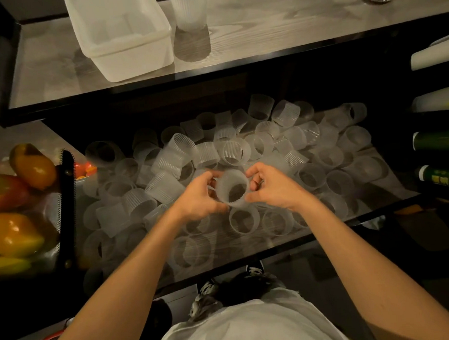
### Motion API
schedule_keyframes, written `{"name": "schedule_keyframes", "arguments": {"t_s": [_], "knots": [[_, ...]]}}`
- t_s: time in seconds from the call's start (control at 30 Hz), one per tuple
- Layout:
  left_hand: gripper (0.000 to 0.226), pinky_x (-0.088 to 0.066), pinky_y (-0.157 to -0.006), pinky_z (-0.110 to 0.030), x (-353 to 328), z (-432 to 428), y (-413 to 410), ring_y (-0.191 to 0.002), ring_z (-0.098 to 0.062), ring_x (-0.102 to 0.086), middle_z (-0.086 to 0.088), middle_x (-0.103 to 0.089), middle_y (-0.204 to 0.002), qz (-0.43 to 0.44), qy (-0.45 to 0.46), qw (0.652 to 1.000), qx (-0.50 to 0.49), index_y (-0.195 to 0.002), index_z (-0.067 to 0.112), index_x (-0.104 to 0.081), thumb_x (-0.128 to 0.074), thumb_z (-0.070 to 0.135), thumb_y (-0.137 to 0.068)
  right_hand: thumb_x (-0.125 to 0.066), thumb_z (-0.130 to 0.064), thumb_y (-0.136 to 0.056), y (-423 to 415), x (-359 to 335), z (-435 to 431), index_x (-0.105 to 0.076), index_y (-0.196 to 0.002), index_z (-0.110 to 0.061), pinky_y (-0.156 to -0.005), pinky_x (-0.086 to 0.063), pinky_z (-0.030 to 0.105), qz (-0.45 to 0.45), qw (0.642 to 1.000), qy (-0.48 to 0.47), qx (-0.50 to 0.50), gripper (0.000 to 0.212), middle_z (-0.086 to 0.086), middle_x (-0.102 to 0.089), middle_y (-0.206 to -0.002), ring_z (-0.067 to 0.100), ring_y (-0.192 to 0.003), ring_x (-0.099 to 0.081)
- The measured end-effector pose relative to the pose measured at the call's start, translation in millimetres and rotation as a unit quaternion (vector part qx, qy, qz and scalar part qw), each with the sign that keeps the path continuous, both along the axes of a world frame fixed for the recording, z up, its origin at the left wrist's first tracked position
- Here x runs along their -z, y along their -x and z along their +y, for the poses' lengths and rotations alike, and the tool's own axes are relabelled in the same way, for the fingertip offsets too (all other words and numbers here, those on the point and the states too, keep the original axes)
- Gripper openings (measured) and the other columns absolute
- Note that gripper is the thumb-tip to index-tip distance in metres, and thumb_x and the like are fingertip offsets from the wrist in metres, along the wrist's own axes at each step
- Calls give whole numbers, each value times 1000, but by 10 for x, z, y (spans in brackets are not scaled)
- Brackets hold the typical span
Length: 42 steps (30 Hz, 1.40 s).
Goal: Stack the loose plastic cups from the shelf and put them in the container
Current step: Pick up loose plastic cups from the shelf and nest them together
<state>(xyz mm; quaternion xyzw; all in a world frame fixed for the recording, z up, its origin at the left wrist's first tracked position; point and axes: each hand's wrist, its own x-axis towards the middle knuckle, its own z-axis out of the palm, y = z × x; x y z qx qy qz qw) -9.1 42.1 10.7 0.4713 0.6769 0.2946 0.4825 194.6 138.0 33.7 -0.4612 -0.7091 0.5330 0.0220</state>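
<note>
Head view showed left hand [201,196] and right hand [275,191], fingers [252,172] curled, gripping one cup [233,190] between them above loose cups [232,146] heaped on the lower shelf [389,187]; container [127,43] sat on the top shelf [289,27].

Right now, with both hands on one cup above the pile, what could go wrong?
1. The left hand and right hand hold the cup by its sides; it may slip into the loose cups below.
2. Cups lie near the lower shelf front edge; the left forearm could sweep some off.
3. The tall stack stands beside the container on the upper shelf; reaching there might topple it.
</note>
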Motion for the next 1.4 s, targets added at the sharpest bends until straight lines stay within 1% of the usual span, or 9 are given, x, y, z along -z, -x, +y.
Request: {"name": "schedule_keyframes", "arguments": {"t_s": [0.33, 0.53, 0.63, 0.73, 0.87, 0.97, 1.1, 1.3, 1.4], "knots": [[70, -59, -81, -33, 137, -138, -261, -92, -8, -66, 8, -63, -107, 113, -49, 984, 127, -125, 23, -61, -93, 22, -62, -84, -14, -79, -412, 119, -374, -56, -106, -19, -64, -52, 26, -67, 997, -10, -27, 39, -2, -69, -82, 1, -63, -59], [69, -48, -72, -12, 302, -231, -335, -85, -1, -61, 17, -57, -101, 147, -18, 979, 140, -131, 15, -57, -89, 19, -71, -77, -20, -85, -427, 310, -563, -53, -128, -20, -83, -56, 33, -88, 995, 7, -40, 49, -6, -69, -102, 12, -90, -68], [72, -53, -85, -31, 384, -294, -361, -105, -19, -63, 4, -63, -114, 189, 3, 971, 147, -135, 19, -54, -82, 29, -69, -74, -20, -88, -383, 402, -621, -48, -140, -17, -82, -55, 31, -90, 994, -5, -55, 58, -3, -69, -108, 14, -94, -67], [70, -54, -93, -41, 421, -350, -376, -114, -23, -62, -3, -65, -124, 184, 24, 975, 126, -136, 21, -52, -78, 33, -71, -71, -15, -88, -321, 409, -647, -54, -130, -18, -77, -52, 26, -87, 994, -8, -62, 45, -1, -69, -109, 13, -92, -66], [71, -55, -90, -38, 369, -400, -331, -107, -18, -62, 2, -62, -118, 162, 39, 982, 90, -131, 18, -53, -86, 36, -71, -72, -12, -82, -236, 375, -664, -54, -121, -18, -77, -52, 28, -97, 992, -52, -69, 43, -5, -66, -103, 13, -90, -63], [69, -59, -84, -39, 221, -454, -200, -97, -13, -66, 6, -64, -112, 139, 29, 988, 65, -123, 22, -55, -88, 36, -64, -78, -13, -81, -132, 224, -639, -51, -118, -24, -62, -46, 18, -67, 993, -67, -68, 47, -8, -62, -90, 4, -72, -58], [68, -61, -78, -33, -62, -521, 44, -92, -8, -67, 10, -63, -110, 116, 8, 993, 10, -122, 30, -55, -85, 36, -61, -81, -12, -79, 124, 5, -573, -50, -114, -24, -66, -57, 34, -8, 996, -58, -62, 48, -7, -62, -108, 16, -79, -68], [80, -58, -89, -39, -169, -695, 304, -104, -14, -62, 5, -58, -119, 230, 30, 972, -22, -131, 30, -54, -80, 41, -57, -75, -15, -86, 464, 67, -591, -46, -117, -25, -67, -53, 32, 11, 990, -52, -129, 44, -8, -58, -123, 15, -90, -66], [84, -57, -91, -45, -111, -771, 292, -106, -22, -63, 0, -59, -122, 265, 52, 963, -14, -138, 27, -51, -81, 40, -61, -79, -19, -86, 546, 171, -633, -48, -118, -25, -81, -57, 34, 9, 990, -31, -135, 45, -9, -58, -123, 14, -98, -67]]}}
